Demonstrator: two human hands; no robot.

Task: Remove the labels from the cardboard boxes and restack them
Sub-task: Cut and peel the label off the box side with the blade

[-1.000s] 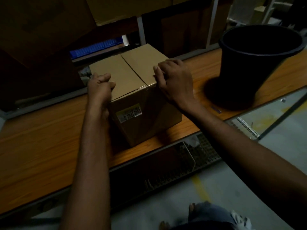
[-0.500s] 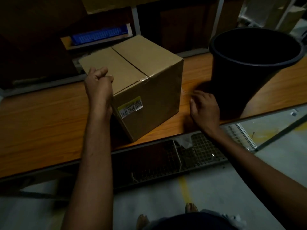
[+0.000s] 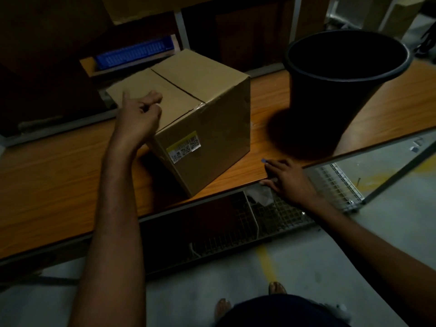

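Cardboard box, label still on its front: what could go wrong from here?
1. The cardboard box stands cornerwise, its near corner close to the table edge, with only the left hand resting on top; tugging the label may slide it off.
2. The right hand reaches for a small blue item by the edge; a nudge could drop it into the wire rack below.

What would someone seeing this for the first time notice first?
Probably the cardboard box in the middle of the wooden table, with a yellow and white label on its near face and the left hand resting curled against its top edge. Next, the big black bucket standing on the table to its right.
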